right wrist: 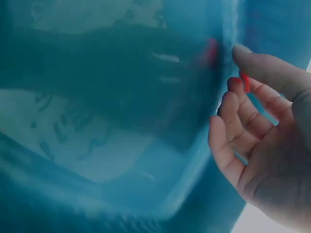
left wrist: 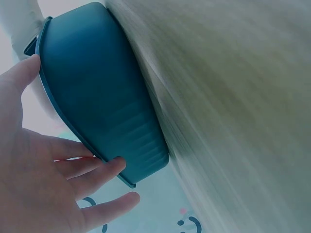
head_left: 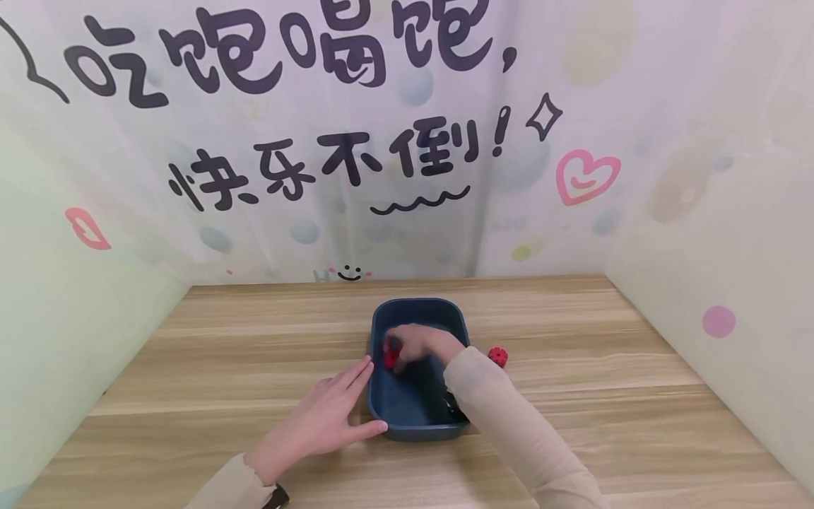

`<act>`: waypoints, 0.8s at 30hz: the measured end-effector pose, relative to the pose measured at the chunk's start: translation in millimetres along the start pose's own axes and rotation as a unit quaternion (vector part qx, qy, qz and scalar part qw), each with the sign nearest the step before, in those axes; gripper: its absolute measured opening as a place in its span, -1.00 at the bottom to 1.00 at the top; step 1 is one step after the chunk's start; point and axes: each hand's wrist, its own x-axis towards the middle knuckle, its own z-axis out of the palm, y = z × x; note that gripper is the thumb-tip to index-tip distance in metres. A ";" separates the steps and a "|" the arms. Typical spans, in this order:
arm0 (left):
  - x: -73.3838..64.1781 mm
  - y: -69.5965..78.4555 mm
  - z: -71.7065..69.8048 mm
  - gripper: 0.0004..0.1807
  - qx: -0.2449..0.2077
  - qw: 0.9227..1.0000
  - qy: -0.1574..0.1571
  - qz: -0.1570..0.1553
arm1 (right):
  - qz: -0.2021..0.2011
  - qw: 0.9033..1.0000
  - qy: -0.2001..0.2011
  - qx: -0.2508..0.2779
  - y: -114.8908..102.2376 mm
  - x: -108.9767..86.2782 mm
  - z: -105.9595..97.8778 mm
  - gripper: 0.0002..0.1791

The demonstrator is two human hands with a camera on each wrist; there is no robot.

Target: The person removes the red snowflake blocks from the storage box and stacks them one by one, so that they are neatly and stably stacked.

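Observation:
A dark blue rectangular bin [head_left: 420, 433] stands on the wooden table. My left hand [head_left: 321, 417] rests against its left rim with fingers extended; in the left wrist view the thumb and fingertips touch the bin's edge [left wrist: 97, 73]. Inside the bin, toward the left wall, my right hand [head_left: 410, 343] pinches a small red piece [head_left: 391, 358]. Only a sliver of that red piece [right wrist: 245, 81] shows between thumb and fingers in the right wrist view; the fingers hide the rest.
Right of the bin, a red round piece with a notched edge [head_left: 498, 356] lies on the table [head_left: 286, 325]. Something small and black [head_left: 451, 404] is in the bin's near right corner, partly behind the right sleeve [head_left: 509, 417]. Printed curtains [head_left: 407, 233] enclose the table's back and sides.

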 end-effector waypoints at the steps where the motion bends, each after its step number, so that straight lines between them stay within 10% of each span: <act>1: 0.0 0.1 -0.1 -0.02 0.000 1.000 0.000 0.000 | -0.007 1.000 0.005 -0.007 -0.4 -1.0 -3.4 -0.65; 24: -0.6 1.1 0.1 0.00 0.006 1.000 0.007 0.001 | -0.082 0.995 0.059 0.014 26.9 -49.3 -75.2 -0.66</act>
